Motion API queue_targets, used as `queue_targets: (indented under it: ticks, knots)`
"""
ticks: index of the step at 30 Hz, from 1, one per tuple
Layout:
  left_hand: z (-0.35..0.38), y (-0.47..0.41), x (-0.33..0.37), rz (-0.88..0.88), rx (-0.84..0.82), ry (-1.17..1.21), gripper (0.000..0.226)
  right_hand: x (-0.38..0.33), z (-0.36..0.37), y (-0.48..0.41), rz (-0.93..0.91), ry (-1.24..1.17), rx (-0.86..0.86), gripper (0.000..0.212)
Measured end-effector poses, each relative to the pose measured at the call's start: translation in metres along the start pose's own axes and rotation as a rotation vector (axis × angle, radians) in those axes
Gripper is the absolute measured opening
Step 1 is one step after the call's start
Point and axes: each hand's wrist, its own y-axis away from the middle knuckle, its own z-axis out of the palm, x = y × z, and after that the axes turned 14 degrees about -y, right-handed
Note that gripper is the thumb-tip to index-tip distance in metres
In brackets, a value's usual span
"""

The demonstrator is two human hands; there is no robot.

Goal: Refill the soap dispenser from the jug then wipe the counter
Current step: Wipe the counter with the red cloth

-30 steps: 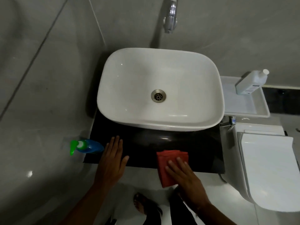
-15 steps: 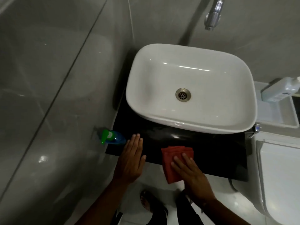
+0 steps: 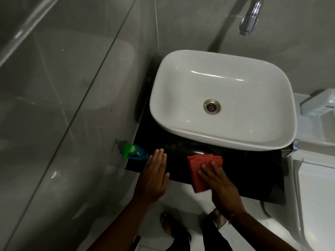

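A folded red cloth [image 3: 199, 166] lies on the black counter [image 3: 253, 174] in front of the white basin [image 3: 223, 98]. My right hand [image 3: 220, 187] presses flat on the cloth, fingers spread over its near half. My left hand [image 3: 154, 176] rests palm down on the counter's front left edge, fingers together, holding nothing. Just left of it stands the blue soap dispenser [image 3: 136, 152] with a green pump, at the counter's left corner by the wall. A white jug [image 3: 319, 104] lies on a white shelf at the far right, partly cut off by the frame.
A chrome tap [image 3: 250, 17] juts from the grey wall above the basin. A white toilet [image 3: 319, 205] stands close to the counter's right side. A glass panel [image 3: 54, 105] fills the left. My feet [image 3: 172, 227] show on the pale floor below.
The view has swung left, so everything sits further right in frame. My right hand and the cloth have slid a little to the left along the counter. My left hand stays near the dispenser.
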Motion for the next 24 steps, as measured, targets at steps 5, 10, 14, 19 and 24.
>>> queue_targets:
  ticks: [5, 10, 14, 19, 24]
  knots:
    - [-0.002, -0.002, 0.004, -0.011, -0.026, -0.032, 0.063, -0.038, 0.004, -0.049, 0.174, -0.094, 0.121, 0.08]
    - [-0.006, -0.006, 0.007, 0.002, -0.081, -0.076, 0.066, 0.007, -0.01, 0.043, -0.079, 0.048, 0.027, 0.09]
    - [-0.007, -0.011, 0.021, 0.039, -0.112, -0.099, 0.07, 0.013, -0.028, 0.024, 0.373, -0.114, 0.232, 0.095]
    - [-0.005, -0.023, 0.057, 0.098, -0.145, -0.126, 0.07, 0.021, -0.025, 0.023, 0.107, 0.016, 0.096, 0.088]
    - [-0.002, -0.026, 0.085, 0.12, -0.179, -0.142, 0.07, 0.064, -0.051, 0.089, 0.149, 0.003, 0.08, 0.096]
